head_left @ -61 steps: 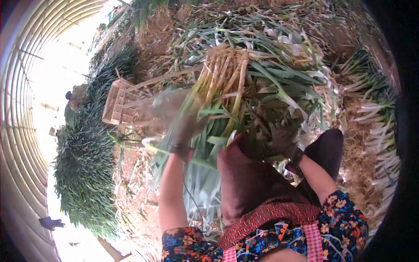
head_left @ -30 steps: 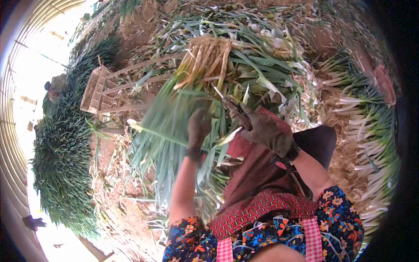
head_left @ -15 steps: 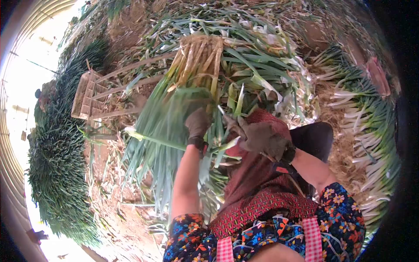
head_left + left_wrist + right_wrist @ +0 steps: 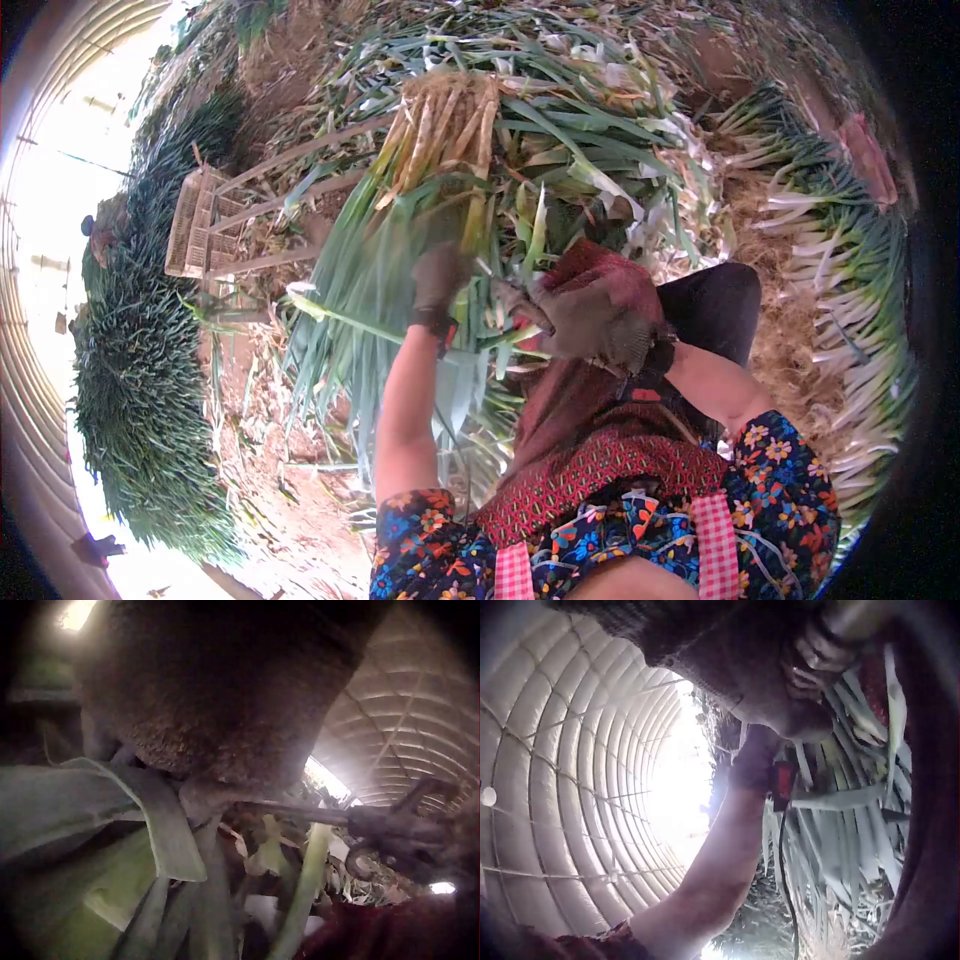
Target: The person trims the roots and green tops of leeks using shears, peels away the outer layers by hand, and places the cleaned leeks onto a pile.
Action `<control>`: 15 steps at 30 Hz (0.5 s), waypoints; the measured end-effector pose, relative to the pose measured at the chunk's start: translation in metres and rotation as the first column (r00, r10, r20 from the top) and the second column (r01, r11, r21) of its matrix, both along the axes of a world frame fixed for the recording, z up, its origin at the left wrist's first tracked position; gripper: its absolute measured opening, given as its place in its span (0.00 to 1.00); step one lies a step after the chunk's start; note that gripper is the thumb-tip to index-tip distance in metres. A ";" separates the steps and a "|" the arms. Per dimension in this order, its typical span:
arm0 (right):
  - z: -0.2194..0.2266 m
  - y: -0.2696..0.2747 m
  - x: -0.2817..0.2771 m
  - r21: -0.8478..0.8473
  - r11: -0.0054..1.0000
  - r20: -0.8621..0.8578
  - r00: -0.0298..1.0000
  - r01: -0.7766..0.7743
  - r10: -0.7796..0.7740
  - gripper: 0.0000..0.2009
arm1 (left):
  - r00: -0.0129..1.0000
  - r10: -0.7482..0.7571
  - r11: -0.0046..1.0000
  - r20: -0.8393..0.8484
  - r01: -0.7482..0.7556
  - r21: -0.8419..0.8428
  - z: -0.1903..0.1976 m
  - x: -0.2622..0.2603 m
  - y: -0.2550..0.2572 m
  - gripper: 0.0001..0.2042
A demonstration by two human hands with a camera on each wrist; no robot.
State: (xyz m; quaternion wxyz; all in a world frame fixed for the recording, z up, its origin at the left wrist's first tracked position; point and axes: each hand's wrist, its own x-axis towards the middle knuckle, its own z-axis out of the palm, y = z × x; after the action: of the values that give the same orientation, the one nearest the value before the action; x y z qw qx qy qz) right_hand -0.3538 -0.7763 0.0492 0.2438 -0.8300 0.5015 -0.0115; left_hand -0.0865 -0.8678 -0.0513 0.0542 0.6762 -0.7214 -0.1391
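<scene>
A bunch of leeks (image 4: 440, 135) lies with its roots at the top and its green leaves (image 4: 345, 285) spreading toward the person. The gloved left hand (image 4: 440, 275) is on those leaves; in the left wrist view its fingers curl against leaves (image 4: 176, 832), partly hidden by the glove (image 4: 217, 690). Just right of it, above the apron-covered lap, the gloved right hand (image 4: 600, 325) grips a dark tool (image 4: 520, 305). The tool (image 4: 397, 825) has a thin rod reaching toward the left hand. Curled fingers (image 4: 814, 656) show in the right wrist view.
A wooden frame with a woven end (image 4: 205, 225) lies left of the bunch. Beyond it is a large pile of green leeks (image 4: 150, 400). Loose leaves (image 4: 590, 140) cover the ground ahead, and leeks with white stems (image 4: 830, 270) line the right side.
Since the first frame, the right hand has come leftward, close beside the left hand, with the tool now visible in it. The left hand has lately shifted slightly left over the leaves.
</scene>
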 end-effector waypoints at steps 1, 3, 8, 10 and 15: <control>0.001 0.000 -0.001 0.000 1.000 0.002 1.000 0.000 0.000 0.42 | 0.998 -0.006 1.000 -0.062 0.005 -0.013 -0.003 0.004 0.000 0.19; -0.003 -0.003 -0.003 -0.011 1.000 0.010 1.000 0.008 -0.008 0.42 | 0.983 -0.013 0.999 -0.182 0.006 -0.037 0.014 0.005 0.006 0.18; 0.004 -0.004 -0.012 -0.007 1.000 0.057 0.998 0.003 -0.002 0.42 | 0.967 -0.110 0.993 -0.230 0.098 -0.063 0.003 0.019 -0.019 0.16; 0.011 -0.005 -0.017 -0.003 1.000 0.090 0.996 0.005 -0.005 0.42 | 0.934 -0.149 0.988 -0.325 0.132 -0.076 0.006 0.016 -0.045 0.12; 0.020 -0.016 -0.029 -0.008 1.000 0.195 0.980 0.029 -0.027 0.42 | 0.907 -0.375 0.903 -0.194 0.309 -0.299 0.060 0.005 -0.096 0.10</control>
State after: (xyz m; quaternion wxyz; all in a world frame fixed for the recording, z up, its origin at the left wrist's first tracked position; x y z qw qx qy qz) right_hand -0.3832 -0.7923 0.0692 0.2869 -0.8191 0.4867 -0.0989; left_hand -0.0816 -0.9635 0.0087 0.2066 0.5023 -0.8290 -0.1333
